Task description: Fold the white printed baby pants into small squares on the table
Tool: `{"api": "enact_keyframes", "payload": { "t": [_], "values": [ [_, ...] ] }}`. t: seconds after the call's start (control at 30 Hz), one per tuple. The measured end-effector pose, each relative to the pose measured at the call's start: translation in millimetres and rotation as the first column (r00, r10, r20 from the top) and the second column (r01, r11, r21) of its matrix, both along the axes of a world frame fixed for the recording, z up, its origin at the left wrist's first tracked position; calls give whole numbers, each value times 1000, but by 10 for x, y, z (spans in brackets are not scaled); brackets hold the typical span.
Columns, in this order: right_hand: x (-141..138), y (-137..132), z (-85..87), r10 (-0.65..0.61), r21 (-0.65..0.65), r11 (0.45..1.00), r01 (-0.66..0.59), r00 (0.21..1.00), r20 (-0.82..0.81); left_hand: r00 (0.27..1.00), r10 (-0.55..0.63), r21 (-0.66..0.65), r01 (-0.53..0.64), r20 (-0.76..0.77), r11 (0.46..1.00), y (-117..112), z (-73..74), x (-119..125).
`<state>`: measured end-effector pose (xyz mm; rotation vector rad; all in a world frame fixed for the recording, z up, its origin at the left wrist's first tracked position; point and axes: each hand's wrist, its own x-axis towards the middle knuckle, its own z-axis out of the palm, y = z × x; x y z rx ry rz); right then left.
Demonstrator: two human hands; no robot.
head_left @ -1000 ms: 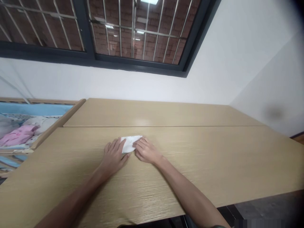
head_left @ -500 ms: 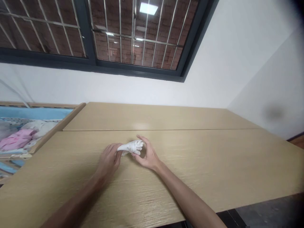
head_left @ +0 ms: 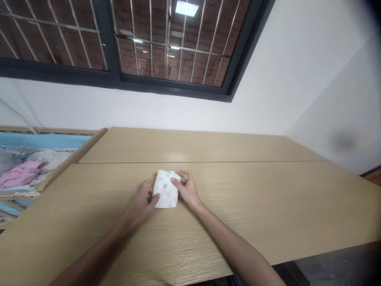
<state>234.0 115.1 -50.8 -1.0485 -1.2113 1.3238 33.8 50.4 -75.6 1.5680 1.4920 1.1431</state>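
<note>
A small white folded cloth (head_left: pixel 166 191) with a faint printed pattern is held up over the table, its flat face turned to me. Its lower edge is near the wooden surface; whether it touches cannot be told. My left hand (head_left: pixel 145 198) grips the left side, thumb across the front and fingers behind. At the upper right, my right hand (head_left: pixel 188 190) pinches the cloth between its thumb in front and curled fingers at the edge. Part of the right fingers is hidden behind the cloth.
The light wooden table (head_left: pixel 253 198) has a seam across it and meets the white wall (head_left: pixel 166 111) at the back. A wooden crib (head_left: pixel 74 165) with pink cloth (head_left: pixel 22 173) and blue lining stands at left. Above is a dark-framed window (head_left: pixel 175 89) with bars.
The cloth was bunched and lying sideways between my hands; now it is turned with a flat, square face showing. My right hand has gone from spread around its end to pinching it.
</note>
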Motion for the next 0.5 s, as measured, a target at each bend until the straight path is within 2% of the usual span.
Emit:
{"api": "enact_keyframes", "payload": {
  "t": [0.1,0.23,0.4,0.5],
  "values": [
    [17,34,-80,-11,27,1000,8,996,85,967,-28,-6,27,-254,1000,-30,12,-30],
    [43,75,-175,44,52,997,-52,988,148,843,23,98,35,-537,995,-34,14,-51],
    [53,146,-269,49,106,992,-69,982,180,736,90,213,76,-671,974,-34,-26,-60],
    [47,169,-293,34,140,988,-66,976,215,646,189,289,52,-740,956,-52,3,-50]
  ]
}}
